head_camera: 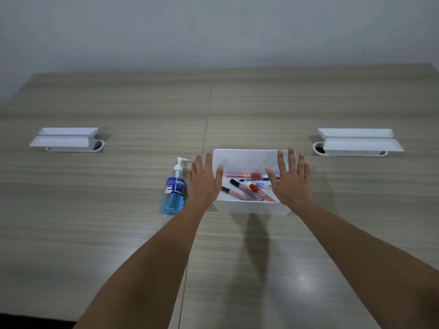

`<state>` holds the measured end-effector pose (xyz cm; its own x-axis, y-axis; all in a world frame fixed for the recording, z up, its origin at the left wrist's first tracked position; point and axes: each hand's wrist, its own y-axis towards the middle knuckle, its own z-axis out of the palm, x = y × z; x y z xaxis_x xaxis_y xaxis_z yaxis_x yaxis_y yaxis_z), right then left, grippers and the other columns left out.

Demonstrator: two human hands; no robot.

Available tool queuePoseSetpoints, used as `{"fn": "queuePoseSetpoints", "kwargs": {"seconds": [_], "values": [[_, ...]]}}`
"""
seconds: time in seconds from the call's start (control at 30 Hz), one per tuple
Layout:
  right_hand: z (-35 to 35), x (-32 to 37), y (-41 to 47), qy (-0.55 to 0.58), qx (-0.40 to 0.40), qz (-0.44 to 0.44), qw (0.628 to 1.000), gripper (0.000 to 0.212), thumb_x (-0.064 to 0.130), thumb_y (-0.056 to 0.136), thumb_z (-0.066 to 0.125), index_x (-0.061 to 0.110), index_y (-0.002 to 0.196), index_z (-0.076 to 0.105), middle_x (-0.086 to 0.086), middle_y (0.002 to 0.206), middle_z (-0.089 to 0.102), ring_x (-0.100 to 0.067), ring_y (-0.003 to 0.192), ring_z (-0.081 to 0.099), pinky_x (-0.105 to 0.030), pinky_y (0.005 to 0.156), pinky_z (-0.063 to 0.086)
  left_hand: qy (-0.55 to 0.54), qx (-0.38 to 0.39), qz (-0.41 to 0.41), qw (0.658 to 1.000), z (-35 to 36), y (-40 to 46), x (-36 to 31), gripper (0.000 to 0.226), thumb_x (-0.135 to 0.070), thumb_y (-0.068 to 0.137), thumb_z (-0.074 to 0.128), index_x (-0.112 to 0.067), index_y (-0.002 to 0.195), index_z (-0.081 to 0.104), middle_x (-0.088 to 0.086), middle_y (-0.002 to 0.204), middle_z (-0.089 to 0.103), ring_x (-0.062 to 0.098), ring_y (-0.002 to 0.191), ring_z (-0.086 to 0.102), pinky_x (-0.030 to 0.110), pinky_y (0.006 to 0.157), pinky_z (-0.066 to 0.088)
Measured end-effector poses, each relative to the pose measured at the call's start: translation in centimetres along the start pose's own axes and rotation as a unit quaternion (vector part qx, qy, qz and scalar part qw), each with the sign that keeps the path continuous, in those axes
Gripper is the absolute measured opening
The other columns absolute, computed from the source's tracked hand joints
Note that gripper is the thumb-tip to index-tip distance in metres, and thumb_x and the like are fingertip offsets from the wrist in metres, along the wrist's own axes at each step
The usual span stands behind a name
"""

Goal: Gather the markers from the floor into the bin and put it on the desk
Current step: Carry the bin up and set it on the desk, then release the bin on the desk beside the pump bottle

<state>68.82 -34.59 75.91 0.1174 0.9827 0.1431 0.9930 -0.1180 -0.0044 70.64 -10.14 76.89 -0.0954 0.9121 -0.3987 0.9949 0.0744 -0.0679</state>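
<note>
A white rectangular bin (pixel 249 208) stands on the wooden desk (pixel 118 210), near its middle. Inside lie several markers (pixel 247 191) with red and black caps, plus a blue pen (pixel 257 179). My left hand (pixel 204 182) hovers flat over the bin's left rim, fingers spread, holding nothing. My right hand (pixel 291 181) is spread the same way over the right rim. Whether the palms touch the rim I cannot tell.
A blue hand-sanitiser pump bottle (pixel 174 191) stands right beside my left hand. Two white cable-port covers, one at the left (pixel 66 140) and one at the right (pixel 356 141), sit open further back. A seam (pixel 206 129) runs down the desk's middle. A grey wall lies behind.
</note>
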Motion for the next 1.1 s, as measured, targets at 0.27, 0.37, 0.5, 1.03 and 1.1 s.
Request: {"fn": "queuePoseSetpoints", "kwargs": {"seconds": [0.27, 0.37, 0.5, 1.03, 1.1], "values": [[-1.2, 12.9, 1.3, 0.009, 0.006, -0.104, 0.994, 0.073, 0.057, 0.098, 0.012, 0.019, 0.158, 0.020, -0.015, 0.166, 0.014, -0.041, 0.152, 0.014, -0.052, 0.121, 0.018, 0.030, -0.039, -0.023, 0.999, -4.3, 0.5, 9.0, 0.062, -0.052, 0.101, 0.032, -0.018, 0.153, 0.027, 0.018, 0.156, 0.028, 0.037, 0.144, 0.030, 0.049, 0.115, 0.027], [-1.4, 18.3, 1.7, 0.054, 0.009, -0.134, 0.990, 0.070, 0.056, 0.099, 0.015, 0.018, 0.158, 0.023, -0.013, 0.166, 0.017, -0.039, 0.152, 0.016, -0.051, 0.121, 0.021, 0.034, -0.023, -0.023, 0.999, -5.4, 1.5, 11.0, 0.062, -0.051, 0.102, 0.030, -0.017, 0.154, 0.024, 0.019, 0.157, 0.025, 0.037, 0.146, 0.027, 0.049, 0.117, 0.026], [-0.2, 25.4, 2.1, 0.154, 0.060, -0.149, 0.975, 0.062, 0.047, 0.105, 0.025, 0.018, 0.159, 0.017, -0.013, 0.167, 0.011, -0.033, 0.153, 0.016, -0.048, 0.121, 0.021, 0.019, -0.001, -0.035, 0.999, -5.9, 3.5, 14.6, 0.052, -0.038, 0.102, 0.038, -0.012, 0.147, 0.033, 0.018, 0.149, 0.033, 0.036, 0.136, 0.040, 0.049, 0.109, 0.036], [10.0, 27.5, -2.8, 0.395, 0.241, 0.029, 0.886, 0.030, 0.023, 0.105, 0.043, 0.009, 0.123, 0.062, -0.008, 0.105, 0.068, -0.023, 0.093, 0.062, -0.024, 0.070, 0.046, -0.395, 0.195, -0.192, 0.877, -0.7, 2.7, 20.1, 0.031, -0.026, 0.094, 0.061, -0.002, 0.114, 0.059, 0.024, 0.116, 0.067, 0.037, 0.106, 0.067, 0.054, 0.094, 0.055], [9.9, 27.2, -2.8, 0.430, 0.243, 0.037, 0.869, 0.029, 0.023, 0.103, 0.047, 0.016, 0.127, 0.061, -0.008, 0.115, 0.070, -0.025, 0.107, 0.065, -0.033, 0.090, 0.052, -0.421, 0.219, -0.182, 0.861, -1.8, 3.0, 19.9, 0.025, -0.013, 0.095, 0.061, -0.004, 0.119, 0.060, 0.019, 0.120, 0.067, 0.031, 0.108, 0.067, 0.043, 0.095, 0.056]]}}
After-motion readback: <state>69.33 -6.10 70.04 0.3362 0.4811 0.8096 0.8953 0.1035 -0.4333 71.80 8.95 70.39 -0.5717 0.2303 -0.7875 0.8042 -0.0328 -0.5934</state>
